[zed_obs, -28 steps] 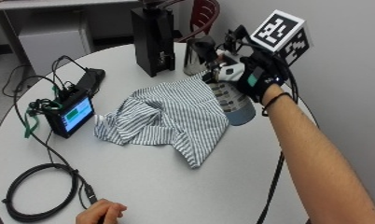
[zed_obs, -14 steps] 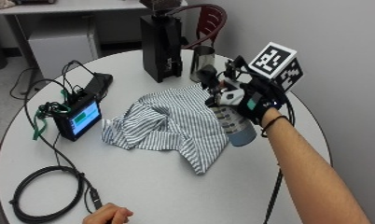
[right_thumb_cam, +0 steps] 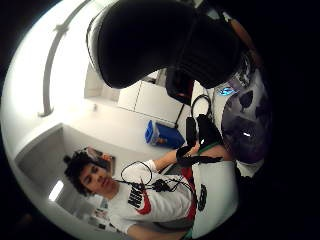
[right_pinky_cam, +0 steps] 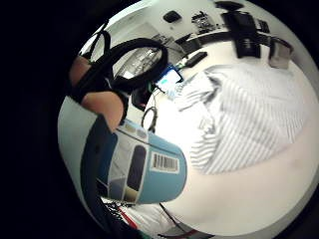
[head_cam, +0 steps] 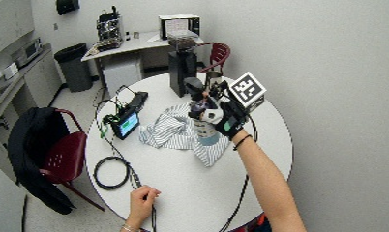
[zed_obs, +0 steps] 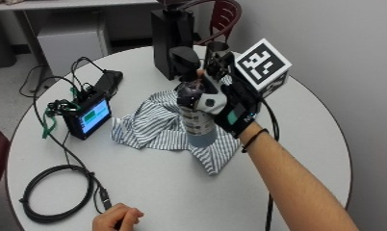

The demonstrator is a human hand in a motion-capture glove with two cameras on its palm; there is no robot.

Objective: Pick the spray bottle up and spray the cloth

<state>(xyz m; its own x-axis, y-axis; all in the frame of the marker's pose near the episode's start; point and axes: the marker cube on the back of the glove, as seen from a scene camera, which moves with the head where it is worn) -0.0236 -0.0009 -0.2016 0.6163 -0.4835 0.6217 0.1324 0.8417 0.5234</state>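
Observation:
My gloved right hand [zed_obs: 230,107] grips a clear spray bottle [zed_obs: 197,115] with a blue label and a black spray head [zed_obs: 184,57]. It holds the bottle upright over the right part of the striped cloth [zed_obs: 152,126], which lies crumpled on the round white table [zed_obs: 161,192]. Whether the bottle's base touches the cloth I cannot tell. The wide outside view shows the same: hand [head_cam: 224,119], bottle [head_cam: 204,126], cloth [head_cam: 171,134]. The little finger side palm view has the bottle's label [right_pinky_cam: 144,169] close by and the cloth [right_pinky_cam: 249,119] beyond. The spray head [right_thumb_cam: 145,40] fills the thumb side palm view.
A tall black box [zed_obs: 171,41] and a metal cup [zed_obs: 217,49] stand behind the cloth. A small screen device [zed_obs: 88,115] with cables sits to the left, a coiled black cable [zed_obs: 52,197] at front left. The bare left hand [zed_obs: 116,219] rests at the front edge.
The hand has carried the bottle to the left, from beside the cloth's right edge to over the cloth. The outside camera has shifted too.

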